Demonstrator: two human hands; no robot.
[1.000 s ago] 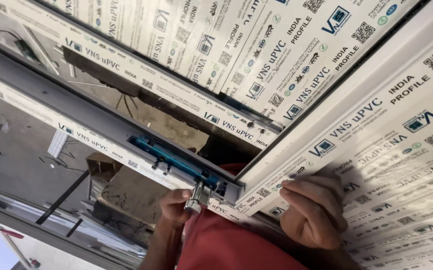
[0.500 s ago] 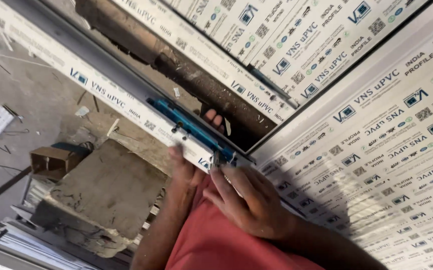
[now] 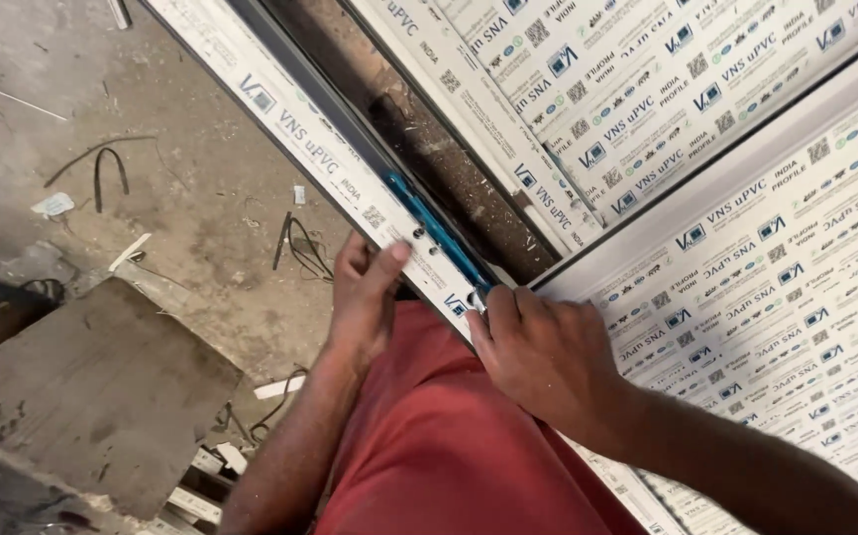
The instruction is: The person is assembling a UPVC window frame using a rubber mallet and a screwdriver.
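A white plastic window frame profile (image 3: 302, 139) covered in printed protective film runs diagonally from top left to the middle. A blue metal fitting strip (image 3: 436, 230) lies in its groove. My left hand (image 3: 365, 295) grips the profile's edge just below the strip, thumb on top. At the corner joint, my right hand (image 3: 538, 355) pinches a small metal part (image 3: 476, 300) at the strip's lower end. A wide film-covered frame piece (image 3: 776, 297) meets the profile at this corner.
A second film-covered panel (image 3: 637, 89) lies at the top. Below the frame is a dusty concrete floor (image 3: 181, 198) with black wire scraps (image 3: 295, 243), paper bits and a grey slab (image 3: 92, 386). My red garment (image 3: 449, 446) fills the bottom centre.
The view has shifted down and left along the profile. My left hand has come up onto the profile's edge. My right hand stays at the strip's lower end.
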